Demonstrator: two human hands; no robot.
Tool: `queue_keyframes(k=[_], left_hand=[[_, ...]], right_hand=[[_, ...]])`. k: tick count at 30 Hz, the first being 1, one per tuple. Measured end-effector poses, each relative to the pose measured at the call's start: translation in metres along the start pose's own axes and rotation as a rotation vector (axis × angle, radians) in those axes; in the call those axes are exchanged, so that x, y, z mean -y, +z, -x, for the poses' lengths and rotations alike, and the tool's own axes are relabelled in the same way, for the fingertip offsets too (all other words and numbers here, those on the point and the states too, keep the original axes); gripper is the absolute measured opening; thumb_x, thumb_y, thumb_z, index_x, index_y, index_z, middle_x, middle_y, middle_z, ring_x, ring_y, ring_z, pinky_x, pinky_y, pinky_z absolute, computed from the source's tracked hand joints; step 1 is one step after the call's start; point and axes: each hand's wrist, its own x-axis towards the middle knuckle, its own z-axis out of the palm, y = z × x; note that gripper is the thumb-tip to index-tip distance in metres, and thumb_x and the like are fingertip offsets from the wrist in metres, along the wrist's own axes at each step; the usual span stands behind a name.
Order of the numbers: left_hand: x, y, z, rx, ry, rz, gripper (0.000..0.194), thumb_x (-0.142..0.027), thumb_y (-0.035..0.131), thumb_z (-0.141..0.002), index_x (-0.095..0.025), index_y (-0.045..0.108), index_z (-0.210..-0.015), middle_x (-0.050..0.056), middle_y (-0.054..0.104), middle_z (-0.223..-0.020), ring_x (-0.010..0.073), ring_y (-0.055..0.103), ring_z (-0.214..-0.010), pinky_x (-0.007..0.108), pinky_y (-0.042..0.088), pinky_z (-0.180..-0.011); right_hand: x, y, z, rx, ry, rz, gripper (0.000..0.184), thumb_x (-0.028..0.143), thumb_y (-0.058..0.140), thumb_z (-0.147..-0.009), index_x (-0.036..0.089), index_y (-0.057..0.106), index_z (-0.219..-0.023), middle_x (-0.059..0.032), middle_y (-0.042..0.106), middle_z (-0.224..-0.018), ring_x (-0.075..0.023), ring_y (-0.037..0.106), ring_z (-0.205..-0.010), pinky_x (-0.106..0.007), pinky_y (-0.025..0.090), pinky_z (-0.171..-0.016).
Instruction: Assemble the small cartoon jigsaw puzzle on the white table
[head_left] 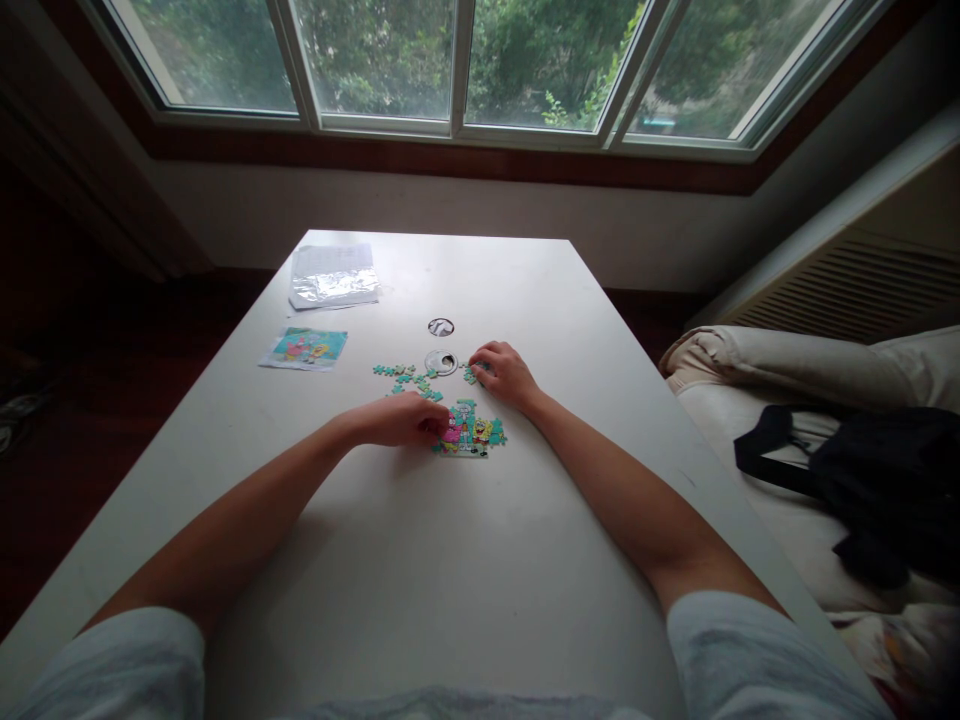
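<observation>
A partly joined jigsaw puzzle (466, 432) with cartoon figures in pink, teal and yellow lies on the white table. At its left edge is my left hand (409, 418), fingers curled together and pointing down; what they pinch is hidden. Farther back, my right hand (506, 372) rests with loosely bent, parted fingers, the tips touching loose teal pieces (471, 374). More loose jigsaw pieces (405, 380) are scattered beyond my left hand. A round tin or ring-like object (441, 362) sits just behind them.
Farther back lies a small round shiny disc (441, 327). To the left are a printed picture sheet (306, 348) and a clear plastic packet with paper (334, 277). The white table (465, 580) stands before a window; right of it, a pale sofa (787, 360) bears a black bag (885, 480).
</observation>
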Motion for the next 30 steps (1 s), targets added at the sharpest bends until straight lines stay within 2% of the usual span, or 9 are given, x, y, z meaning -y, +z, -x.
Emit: queue_keyframes(k=[17,24,30], left_hand=[[-0.0001,-0.0025,0.0017,-0.048,-0.013,-0.082,0.007,-0.018,0.058,-0.081,-0.020,0.065,-0.083,-0.002,0.063,-0.071,0.0118,0.051,-0.062,0.025,0.031,-0.059],[0.0009,-0.0006,0.0005,-0.069,-0.040,-0.095,0.011,-0.018,0.058,-0.081,-0.020,0.065,-0.088,-0.001,0.064,-0.071,0.0123,0.051,-0.062,0.024,0.031,-0.059],[0.0038,-0.0015,-0.0006,-0.105,-0.059,-0.140,0.006,-0.016,0.058,-0.078,-0.019,0.063,-0.080,0.000,0.065,-0.072,0.0133,0.053,-0.064,0.025,0.032,-0.061]], right_hand=[[-0.0004,0.0006,0.0005,-0.007,-0.003,0.003,0.014,0.026,0.063,-0.090,0.026,0.074,-0.098,-0.0063,0.068,-0.108,-0.0260,0.057,-0.106,-0.044,0.046,-0.097],[-0.0005,0.0000,0.0005,0.000,0.005,0.003,0.014,0.025,0.062,-0.090,0.026,0.074,-0.098,-0.0066,0.068,-0.108,-0.0262,0.057,-0.106,-0.044,0.046,-0.097],[0.0009,-0.0009,0.0006,-0.003,0.004,0.006,0.014,0.025,0.062,-0.091,0.026,0.074,-0.098,-0.0066,0.068,-0.108,-0.0258,0.057,-0.106,-0.043,0.046,-0.097]])
